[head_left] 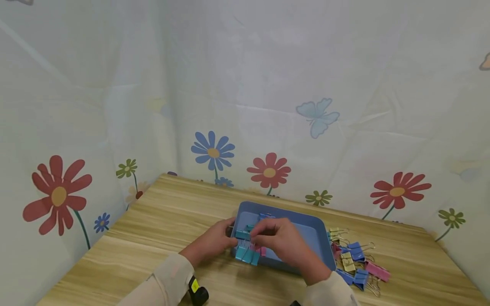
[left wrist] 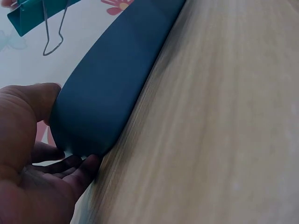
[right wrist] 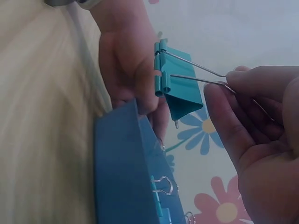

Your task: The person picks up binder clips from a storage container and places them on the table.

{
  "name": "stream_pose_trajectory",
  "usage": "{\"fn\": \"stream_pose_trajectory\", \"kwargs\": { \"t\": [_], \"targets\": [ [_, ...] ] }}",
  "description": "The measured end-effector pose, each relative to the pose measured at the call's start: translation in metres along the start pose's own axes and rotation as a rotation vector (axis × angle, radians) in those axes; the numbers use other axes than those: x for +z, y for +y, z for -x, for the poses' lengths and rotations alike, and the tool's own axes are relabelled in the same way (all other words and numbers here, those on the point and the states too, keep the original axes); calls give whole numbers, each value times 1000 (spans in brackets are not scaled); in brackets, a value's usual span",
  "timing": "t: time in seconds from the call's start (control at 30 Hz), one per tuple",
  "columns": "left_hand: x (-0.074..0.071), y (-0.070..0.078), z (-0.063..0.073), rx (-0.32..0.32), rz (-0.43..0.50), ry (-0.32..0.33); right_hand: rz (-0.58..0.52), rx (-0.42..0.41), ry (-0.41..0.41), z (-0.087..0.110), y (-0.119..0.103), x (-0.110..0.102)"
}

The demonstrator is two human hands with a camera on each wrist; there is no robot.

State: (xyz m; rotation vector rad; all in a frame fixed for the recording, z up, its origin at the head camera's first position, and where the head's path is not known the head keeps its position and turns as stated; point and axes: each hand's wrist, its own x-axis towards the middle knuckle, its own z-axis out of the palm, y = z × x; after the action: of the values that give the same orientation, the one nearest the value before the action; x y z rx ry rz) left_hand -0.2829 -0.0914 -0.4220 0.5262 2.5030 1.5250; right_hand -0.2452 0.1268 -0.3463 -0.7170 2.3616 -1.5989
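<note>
A blue tray (head_left: 314,233) stands on the table, and my left hand (head_left: 212,241) grips its left end, thumb at the rim and fingers against the outer wall (left wrist: 107,74). Over the tray's near left edge, my right hand (head_left: 283,238) pinches a teal binder clip (right wrist: 184,95) by its wire handle, between thumb and fingertips. The clip's body hangs away from the fingers, closed on nothing. Inside the tray's left part lie another teal clip (head_left: 242,234), a blue clip (head_left: 266,216) and a pink one (head_left: 262,251), partly hidden behind the right hand.
Right of the tray lies a loose pile of binder clips, among them a blue one (head_left: 356,251), a yellow one (head_left: 348,262) and a pink one (head_left: 377,271). Behind the wooden table (head_left: 172,204) hangs a flower-printed sheet (head_left: 237,85).
</note>
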Motion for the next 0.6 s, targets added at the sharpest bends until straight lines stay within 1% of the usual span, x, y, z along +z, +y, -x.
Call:
{"fn": "stream_pose_trajectory", "kwargs": {
  "t": [0.13, 0.23, 0.4, 0.47, 0.6],
  "targets": [
    [0, -1, -1, -12, -2, -1, -13, -23, -33, 4, 2, 6],
    [0, -2, -2, -25, -8, 3, -37, -31, -79, 5, 4, 10],
    [0, -4, -4, -21, -4, 3, -70, -17, -149, 6, 11, 16],
    [0, -4, -4, -17, -5, 3, -63, -11, -159, 5, 13, 18],
    [0, -2, -2, -11, -4, 7, -36, -27, -172, 3, 20, 21]
  ]
}}
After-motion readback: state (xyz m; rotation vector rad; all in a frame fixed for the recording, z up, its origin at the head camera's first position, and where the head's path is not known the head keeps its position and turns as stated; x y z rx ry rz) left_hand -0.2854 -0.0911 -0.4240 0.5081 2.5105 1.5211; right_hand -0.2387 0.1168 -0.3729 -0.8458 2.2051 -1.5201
